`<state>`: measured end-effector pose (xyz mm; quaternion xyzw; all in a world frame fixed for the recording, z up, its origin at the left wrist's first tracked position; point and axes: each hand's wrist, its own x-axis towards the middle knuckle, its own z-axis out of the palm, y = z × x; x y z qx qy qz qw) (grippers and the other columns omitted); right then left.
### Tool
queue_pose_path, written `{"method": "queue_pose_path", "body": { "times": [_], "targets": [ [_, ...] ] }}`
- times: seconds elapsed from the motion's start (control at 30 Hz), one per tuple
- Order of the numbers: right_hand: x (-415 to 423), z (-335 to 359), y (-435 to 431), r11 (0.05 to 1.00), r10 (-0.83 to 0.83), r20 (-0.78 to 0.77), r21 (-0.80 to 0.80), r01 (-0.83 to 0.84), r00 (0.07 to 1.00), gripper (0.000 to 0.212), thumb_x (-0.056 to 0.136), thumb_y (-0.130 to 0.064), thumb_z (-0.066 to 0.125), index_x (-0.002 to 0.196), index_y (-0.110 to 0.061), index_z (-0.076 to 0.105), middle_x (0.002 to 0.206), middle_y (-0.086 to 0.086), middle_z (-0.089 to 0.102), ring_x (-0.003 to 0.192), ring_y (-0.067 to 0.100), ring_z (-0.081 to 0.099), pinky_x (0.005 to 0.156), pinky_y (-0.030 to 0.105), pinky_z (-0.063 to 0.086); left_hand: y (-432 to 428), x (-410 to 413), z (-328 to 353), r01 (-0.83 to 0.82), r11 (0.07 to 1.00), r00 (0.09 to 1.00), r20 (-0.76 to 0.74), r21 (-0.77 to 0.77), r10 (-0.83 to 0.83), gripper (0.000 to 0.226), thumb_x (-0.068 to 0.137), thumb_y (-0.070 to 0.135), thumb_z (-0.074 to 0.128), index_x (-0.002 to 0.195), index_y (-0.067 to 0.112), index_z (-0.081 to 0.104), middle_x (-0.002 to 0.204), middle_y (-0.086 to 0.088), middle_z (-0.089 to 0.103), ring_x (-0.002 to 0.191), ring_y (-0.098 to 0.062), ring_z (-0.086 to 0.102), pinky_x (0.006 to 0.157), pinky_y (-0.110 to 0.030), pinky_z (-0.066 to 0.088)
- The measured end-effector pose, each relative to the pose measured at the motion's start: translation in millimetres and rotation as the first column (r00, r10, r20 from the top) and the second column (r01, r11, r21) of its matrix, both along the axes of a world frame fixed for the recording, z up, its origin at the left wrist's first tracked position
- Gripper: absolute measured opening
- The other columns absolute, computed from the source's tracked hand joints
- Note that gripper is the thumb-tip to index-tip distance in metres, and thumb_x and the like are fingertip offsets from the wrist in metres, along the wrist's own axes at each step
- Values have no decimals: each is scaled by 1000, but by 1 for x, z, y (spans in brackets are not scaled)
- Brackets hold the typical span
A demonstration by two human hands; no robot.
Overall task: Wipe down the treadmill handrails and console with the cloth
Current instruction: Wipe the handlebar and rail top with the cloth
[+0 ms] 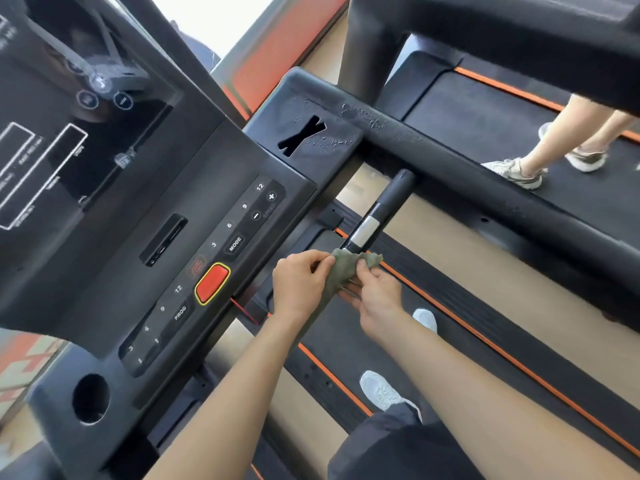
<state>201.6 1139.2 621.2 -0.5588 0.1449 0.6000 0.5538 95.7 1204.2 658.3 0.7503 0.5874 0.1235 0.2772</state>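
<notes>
**Two-handed hold**

Crumpled olive-green cloth (pixel 341 271) sits at the near end of the short black grip bar (pixel 388 202) with a silver band. The left hand (pixel 299 284) pinches its upper edge with curled fingers. The right hand (pixel 375 296) grips it from below, thumb pressed on top. Left of them lies the dark grey console (pixel 207 188) with its red button (pixel 212 283).

Near end of the grip bar (pixel 377 216) was hidden under the cloth (pixel 341 275), right hand (pixel 377 299) fingers lay partly behind its folds, console screen (pixel 52 133) was cut off at the left edge — its small labels too blurred to read, neighbouring walker's legs (pixel 554 140) were hidden above the knee.
</notes>
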Motion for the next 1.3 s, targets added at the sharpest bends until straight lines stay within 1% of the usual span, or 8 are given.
{"method": "queue_pose_path", "body": {
  "times": [0.37, 0.5, 0.63, 0.77, 0.93, 1.03, 1.17, 1.3],
  "targets": [
    [86, 5, 36, 966, -249, 10, 68, 248, 968, 19, 94, -16, 70, 111, -12, 64, 110, 14, 74, 101, 30, 73, 90, 45, 59, 50, 113, 3, 1, 995, 1000, 31, -99, 2, 18, 95, 35, 67, 89, 23, 80, 82, 11, 76, 79, -8, 67, 70, -22, 47],
    [96, 7, 38, 949, -306, 75, 106, 297, 949, 16, 91, -6, 71, 102, -12, 62, 96, 5, 76, 93, 22, 73, 89, 42, 59, 66, 141, 1, 2, 997, 1000, 28, -79, 1, 16, 93, 32, 69, 87, 22, 80, 80, 9, 76, 79, -10, 69, 77, -29, 51],
    [105, 7, 46, 937, -348, 147, 72, 341, 926, 7, 92, -7, 70, 94, -13, 67, 86, -2, 76, 84, 15, 71, 74, 30, 58, 75, 154, 0, 13, 998, 999, 34, -69, -10, 17, 93, 32, 70, 85, 21, 80, 77, 10, 75, 77, -11, 69, 78, -32, 53],
    [114, 7, 57, 897, -440, 102, 7, 442, 892, 6, 92, -11, 72, 90, -7, 68, 84, 2, 74, 77, 13, 70, 78, 35, 62, 82, 165, 0, 23, 1000, 1000, 9, 7, -23, 18, 95, 34, 67, 88, 22, 79, 81, 9, 76, 80, -10, 70, 78, -30, 51],
    [117, 14, 56, 857, -515, 99, 27, 515, 852, 12, 92, -15, 73, 95, -5, 68, 88, 5, 74, 84, 17, 72, 81, 33, 61, 76, 177, 5, -160, 987, 954, 257, -6, 156, 10, 93, 30, 72, 88, 22, 75, 81, 15, 74, 78, 3, 68, 76, -15, 48],
    [113, 13, 46, 850, -526, 130, 42, 525, 841, 15, 89, -10, 74, 100, -7, 64, 97, 10, 74, 89, 20, 72, 82, 37, 62, 75, 169, 12, -217, 974, 923, 309, -72, 228, 14, 90, 33, 76, 91, 20, 71, 82, 13, 74, 77, 6, 68, 73, -8, 47],
    [103, 15, 34, 900, -429, 298, 65, 430, 853, 15, 87, -13, 76, 96, -11, 65, 101, 6, 71, 87, 16, 70, 87, 37, 59, 81, 149, 15, -109, 983, 983, 130, -150, 129, 18, 92, 44, 70, 87, 28, 77, 75, 21, 73, 77, 13, 64, 75, -10, 47],
    [92, 22, 36, 959, -265, 429, 210, 190, 864, 39, 91, -12, 71, 129, -15, 63, 122, -6, 67, 109, 4, 66, 94, 21, 53, 91, 153, 1, 57, 895, 998, 48, -442, -40, 40, 84, 59, 69, 94, 22, 80, 80, 17, 73, 79, -3, 65, 78, -28, 50]
  ]
}}
